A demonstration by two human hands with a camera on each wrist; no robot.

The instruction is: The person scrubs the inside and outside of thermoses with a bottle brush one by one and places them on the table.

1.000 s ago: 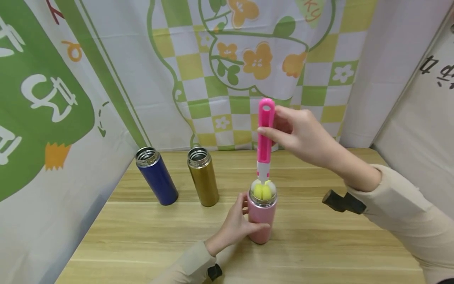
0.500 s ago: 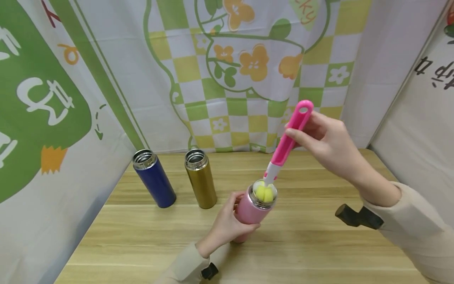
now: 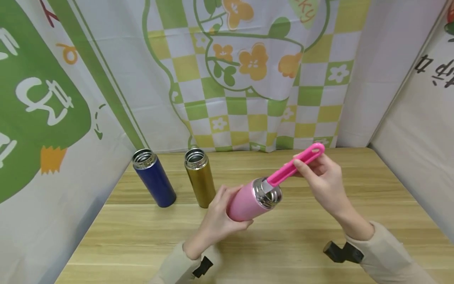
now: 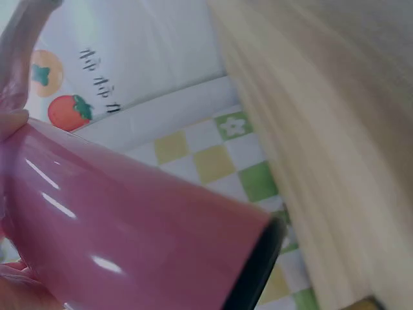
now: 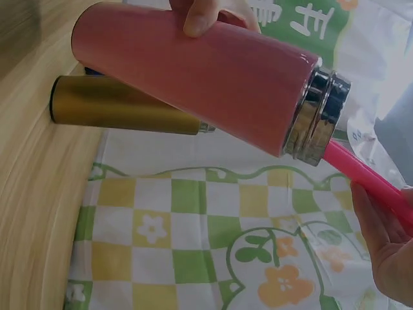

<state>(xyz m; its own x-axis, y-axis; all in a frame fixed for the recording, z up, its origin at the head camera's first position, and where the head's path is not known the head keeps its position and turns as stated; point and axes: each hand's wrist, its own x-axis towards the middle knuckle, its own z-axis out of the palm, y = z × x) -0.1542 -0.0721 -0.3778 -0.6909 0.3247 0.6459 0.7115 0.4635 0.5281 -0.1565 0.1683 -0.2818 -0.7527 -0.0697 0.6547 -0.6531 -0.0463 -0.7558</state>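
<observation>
My left hand [image 3: 220,217] grips a pink bottle [image 3: 246,203] with a bare steel mouth, tilted toward the right and lifted off the table. In the right wrist view the pink bottle [image 5: 200,77] leans, base to the left, with a thumb across its side. My right hand [image 3: 324,183] pinches the pink handle of a bottle brush [image 3: 294,165]. The brush's white neck enters the mouth of the bottle, and its sponge head is hidden inside. In the left wrist view the dark base of the pink bottle [image 4: 148,219] points to the lower right.
On the wooden table [image 3: 301,252], a gold bottle [image 3: 201,181] and a blue bottle [image 3: 156,181] stand lidless at the left. Behind them hangs a checkered, flowered cloth [image 3: 248,110]. Printed cloth walls enclose the left and right sides.
The pink bottle has gone from upright on the table to lifted and tilted rightward. The brush has tilted too and slid deeper, its yellow sponge vanishing inside as my right hand came lower.
</observation>
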